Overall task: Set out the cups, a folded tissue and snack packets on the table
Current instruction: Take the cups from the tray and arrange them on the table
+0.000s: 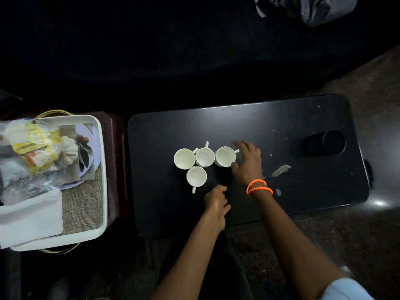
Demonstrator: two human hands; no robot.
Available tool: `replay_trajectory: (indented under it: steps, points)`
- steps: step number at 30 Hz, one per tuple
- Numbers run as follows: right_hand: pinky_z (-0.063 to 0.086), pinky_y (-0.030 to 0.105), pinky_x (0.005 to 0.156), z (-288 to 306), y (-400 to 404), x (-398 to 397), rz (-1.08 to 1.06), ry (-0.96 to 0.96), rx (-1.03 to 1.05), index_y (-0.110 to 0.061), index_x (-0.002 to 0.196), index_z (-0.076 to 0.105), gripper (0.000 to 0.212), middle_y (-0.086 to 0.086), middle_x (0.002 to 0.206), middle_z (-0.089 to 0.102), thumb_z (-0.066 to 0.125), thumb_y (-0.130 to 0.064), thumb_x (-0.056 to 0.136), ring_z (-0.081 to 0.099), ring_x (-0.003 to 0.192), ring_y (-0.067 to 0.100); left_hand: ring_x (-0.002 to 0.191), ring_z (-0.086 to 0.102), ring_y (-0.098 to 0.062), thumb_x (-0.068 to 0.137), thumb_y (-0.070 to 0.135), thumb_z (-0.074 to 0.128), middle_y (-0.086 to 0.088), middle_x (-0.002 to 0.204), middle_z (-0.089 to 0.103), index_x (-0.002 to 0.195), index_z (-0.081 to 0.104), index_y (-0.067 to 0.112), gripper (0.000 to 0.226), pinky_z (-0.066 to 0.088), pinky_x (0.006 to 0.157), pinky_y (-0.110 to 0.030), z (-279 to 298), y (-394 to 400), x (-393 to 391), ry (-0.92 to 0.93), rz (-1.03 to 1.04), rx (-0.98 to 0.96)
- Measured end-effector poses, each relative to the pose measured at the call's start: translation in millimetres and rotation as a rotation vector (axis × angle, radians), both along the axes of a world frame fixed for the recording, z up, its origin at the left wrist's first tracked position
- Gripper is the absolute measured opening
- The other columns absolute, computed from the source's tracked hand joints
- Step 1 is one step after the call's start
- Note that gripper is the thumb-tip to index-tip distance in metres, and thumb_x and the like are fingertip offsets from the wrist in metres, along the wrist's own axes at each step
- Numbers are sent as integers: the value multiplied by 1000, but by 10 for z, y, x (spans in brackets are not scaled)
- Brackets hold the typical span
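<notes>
While both hands hover at the cups, I see four of them clustered on the dark table (249, 118).

From the head view, I've got three white cups in a row: the left cup (184, 158), the middle cup (205, 157) and the right cup (225, 156), touching or nearly so, with a fourth cup (196, 176) just near of them, its handle pointing toward me. The right hand (246, 163), with orange bands at the wrist, has its fingers spread wide beside the right cup, at its handle. The left hand (215, 204) sits near of the cluster, fingers curled; I can't tell if it holds anything. Off to the left, the white tray (101, 169) carries a yellow snack packet (34, 146) and the folded tissue (30, 215). A dark cylinder (324, 142) lies at the table's far right.
</notes>
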State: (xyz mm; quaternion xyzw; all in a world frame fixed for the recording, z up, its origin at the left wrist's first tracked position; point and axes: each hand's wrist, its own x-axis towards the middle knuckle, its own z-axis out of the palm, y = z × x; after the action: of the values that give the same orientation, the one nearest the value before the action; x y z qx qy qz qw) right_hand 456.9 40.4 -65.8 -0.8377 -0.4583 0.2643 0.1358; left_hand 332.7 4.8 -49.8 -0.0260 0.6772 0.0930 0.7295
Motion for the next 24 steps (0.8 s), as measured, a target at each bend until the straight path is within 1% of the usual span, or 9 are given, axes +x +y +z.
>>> replay_trajectory:
  steps: [2, 5, 7, 10, 14, 16, 18, 22, 24]
  points:
    - [39, 44, 109, -21, 94, 97, 105, 40, -190, -27, 144, 53, 74, 0, 149, 51, 62, -2, 75, 45, 134, 32, 97, 57, -20, 100, 8, 53, -10, 105, 59, 111, 65, 8, 16, 51, 96, -41, 21, 53, 175, -81, -56, 87]
    - [35, 44, 107, -49, 88, 167, 44, 105, -343, -35, 142, 52, 67, -7, 146, 56, 60, -10, 81, 51, 135, 26, 104, 56, -20, 97, -4, 48, -11, 109, 59, 146, 46, 11, 51, 50, 104, -41, -1, 178, 324, -125, -59, 211]
    - [35, 44, 103, -59, 38, 202, -41, 93, -386, -35, 132, 58, 53, -4, 135, 65, 62, -17, 82, 57, 127, 29, 94, 58, -14, 93, -9, 48, -6, 98, 63, 131, 56, 15, 46, 51, 109, -43, -53, 219, 347, -112, -77, 280]
    - [38, 46, 106, -71, -88, 296, -103, 101, -491, -30, 124, 61, 41, 5, 129, 66, 65, -29, 83, 58, 124, 36, 95, 61, -11, 86, -13, 49, 7, 98, 68, 113, 60, 27, 49, 53, 92, -32, -91, 211, 345, -53, -103, 360]
    - [49, 39, 102, -66, -247, 451, -145, 199, -371, -20, 131, 61, 55, 12, 134, 65, 73, -17, 77, 60, 123, 36, 107, 65, -10, 81, -14, 53, 13, 115, 67, 144, 53, 25, 75, 53, 103, -35, -127, 157, 371, 14, -190, 467]
    - [51, 32, 97, -54, -288, 481, -138, 309, -268, -13, 141, 54, 69, 13, 136, 64, 72, 1, 76, 64, 118, 30, 102, 66, -5, 77, -13, 53, 10, 121, 70, 147, 53, 28, 81, 55, 95, -31, -143, 155, 406, 48, -264, 517]
    - [54, 29, 93, -46, -311, 489, -138, 420, -204, -12, 144, 53, 75, 11, 133, 66, 68, 12, 74, 68, 112, 27, 112, 67, -13, 77, -10, 55, 7, 131, 69, 147, 52, 33, 82, 57, 99, -36, -155, 174, 438, 87, -323, 551]
    - [46, 3, 79, -31, -374, 507, -143, 431, -138, -11, 136, 61, 69, 7, 128, 70, 71, 11, 72, 65, 107, 13, 123, 65, -17, 76, -2, 62, 6, 133, 69, 143, 54, 37, 78, 55, 105, -40, -156, 143, 485, 133, -363, 557]
    - [45, 3, 82, 6, -451, 521, -153, 430, -116, -9, 133, 64, 66, 5, 128, 70, 73, 10, 71, 64, 111, 12, 120, 67, -17, 74, 1, 65, 5, 129, 72, 141, 56, 39, 77, 55, 105, -41, -147, 52, 528, 137, -355, 542]
